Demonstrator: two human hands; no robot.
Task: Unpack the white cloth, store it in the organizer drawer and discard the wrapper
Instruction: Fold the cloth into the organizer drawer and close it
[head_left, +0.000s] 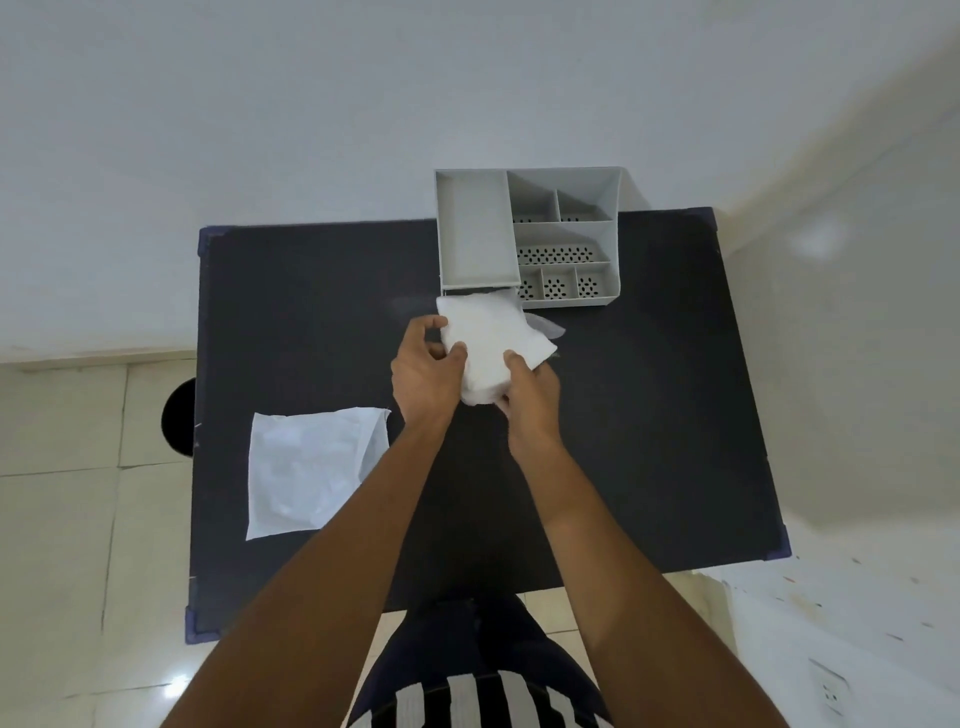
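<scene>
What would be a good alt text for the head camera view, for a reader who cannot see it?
Two bare hands, left hand and right hand, hold a folded white cloth above a dark table, just in front of a grey organizer. An empty white wrapper lies flat on the table to the left.

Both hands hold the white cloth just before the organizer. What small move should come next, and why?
Probably push the white cloth forward into the drawer. Left hand and right hand both have a grip on it, its far edge already meets the open front of the organizer, and the wrapper lies empty on the table.
</scene>
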